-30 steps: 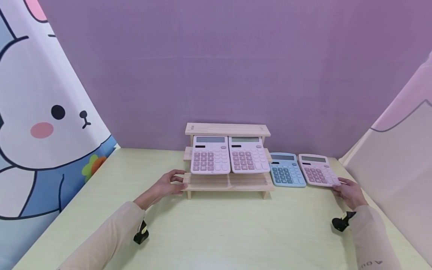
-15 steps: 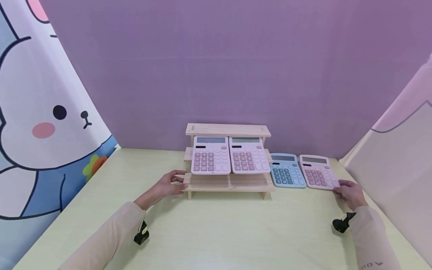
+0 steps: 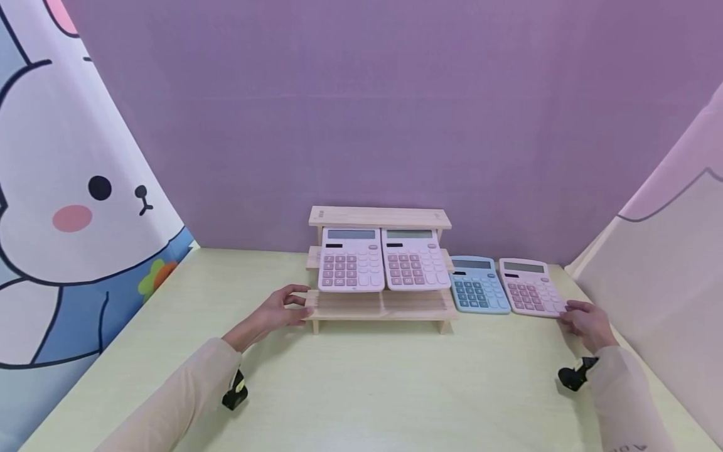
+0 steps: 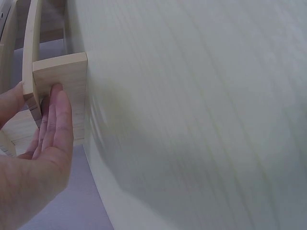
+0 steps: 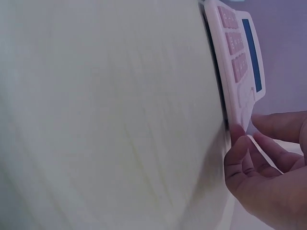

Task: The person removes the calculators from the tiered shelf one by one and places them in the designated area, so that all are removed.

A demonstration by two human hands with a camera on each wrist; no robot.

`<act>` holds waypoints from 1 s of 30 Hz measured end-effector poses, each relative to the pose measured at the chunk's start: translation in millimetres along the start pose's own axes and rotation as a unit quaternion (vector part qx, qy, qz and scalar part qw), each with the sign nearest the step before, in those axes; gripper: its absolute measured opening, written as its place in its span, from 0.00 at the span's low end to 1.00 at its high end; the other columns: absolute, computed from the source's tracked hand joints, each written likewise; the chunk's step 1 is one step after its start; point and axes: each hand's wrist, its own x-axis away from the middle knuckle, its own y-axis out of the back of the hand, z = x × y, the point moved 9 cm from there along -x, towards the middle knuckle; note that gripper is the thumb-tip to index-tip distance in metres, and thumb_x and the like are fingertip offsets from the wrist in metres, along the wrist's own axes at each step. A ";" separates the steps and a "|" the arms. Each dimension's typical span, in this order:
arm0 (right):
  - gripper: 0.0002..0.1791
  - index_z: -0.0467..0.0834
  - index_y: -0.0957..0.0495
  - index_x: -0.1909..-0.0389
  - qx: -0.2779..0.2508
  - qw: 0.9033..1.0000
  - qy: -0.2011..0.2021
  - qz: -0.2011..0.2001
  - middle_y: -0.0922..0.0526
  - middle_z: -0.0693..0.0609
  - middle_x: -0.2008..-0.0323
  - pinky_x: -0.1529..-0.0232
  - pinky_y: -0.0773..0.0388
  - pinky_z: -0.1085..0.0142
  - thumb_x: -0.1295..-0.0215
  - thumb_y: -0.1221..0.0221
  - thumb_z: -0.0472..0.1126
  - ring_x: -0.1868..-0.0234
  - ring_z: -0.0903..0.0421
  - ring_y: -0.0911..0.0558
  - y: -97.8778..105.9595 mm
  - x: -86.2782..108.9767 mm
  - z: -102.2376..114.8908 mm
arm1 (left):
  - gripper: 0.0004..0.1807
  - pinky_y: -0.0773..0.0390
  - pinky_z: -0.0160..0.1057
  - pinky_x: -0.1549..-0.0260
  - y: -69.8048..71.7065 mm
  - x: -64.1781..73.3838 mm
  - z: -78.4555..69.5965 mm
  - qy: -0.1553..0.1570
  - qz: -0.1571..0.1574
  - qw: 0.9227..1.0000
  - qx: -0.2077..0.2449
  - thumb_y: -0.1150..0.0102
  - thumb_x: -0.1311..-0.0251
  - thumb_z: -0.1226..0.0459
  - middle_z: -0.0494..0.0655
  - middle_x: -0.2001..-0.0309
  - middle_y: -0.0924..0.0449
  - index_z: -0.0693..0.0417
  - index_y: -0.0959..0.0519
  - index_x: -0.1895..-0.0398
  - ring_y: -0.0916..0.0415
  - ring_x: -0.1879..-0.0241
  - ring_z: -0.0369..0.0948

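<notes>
My left hand (image 3: 280, 307) grips the left end of the lowest step of a pale wooden tiered rack (image 3: 381, 217). In the left wrist view the thumb lies on one face of the step board (image 4: 32, 48) and the fingers reach beneath it, by the leg. Over at the right, my right hand (image 3: 589, 323) pinches the near right corner of a pink calculator (image 3: 525, 285), thumb above and fingers at its underside. A blue calculator (image 3: 480, 285) lies flat just left of the pink one. Two more pink calculators, one left (image 3: 351, 258) and one right (image 3: 417, 258), lean side by side on the rack.
The pale wood-grain table (image 3: 367, 389) spreads in front of the rack. A purple backdrop (image 3: 367, 113) stands close behind. Cartoon-printed cloth (image 3: 68, 157) bounds the left side, and pale cloth (image 3: 678, 301) rises near my right hand.
My right hand and the near edge of the pink calculator have shifted slightly toward me. The left hand keeps its grip on the rack, and the other calculators stay put.
</notes>
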 end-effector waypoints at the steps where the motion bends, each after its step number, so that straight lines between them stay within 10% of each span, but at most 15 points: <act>1: 0.36 0.24 0.55 0.35 0.007 1.000 0.004 -0.001 0.31 0.71 0.77 0.73 0.24 0.74 0.42 0.48 0.29 0.75 0.70 0.27 0.3 0.7 1.1 | 0.33 0.19 0.44 0.55 0.1 0.0 0.1 0.000 0.000 1.000 -0.001 0.42 0.43 0.68 0.65 0.48 0.32 0.63 0.44 0.36 0.23 0.61 0.42; 30: 0.30 0.21 0.47 0.41 0.059 0.990 0.117 0.048 0.26 0.75 0.73 0.67 0.21 0.72 0.41 0.48 0.29 0.71 0.74 0.25 -48.9 22.7 38.2 | 0.33 0.20 0.44 0.54 -0.1 -2.6 1.6 0.003 0.003 1.000 -0.008 0.42 0.43 0.67 0.65 0.48 0.32 0.63 0.44 0.36 0.23 0.59 0.42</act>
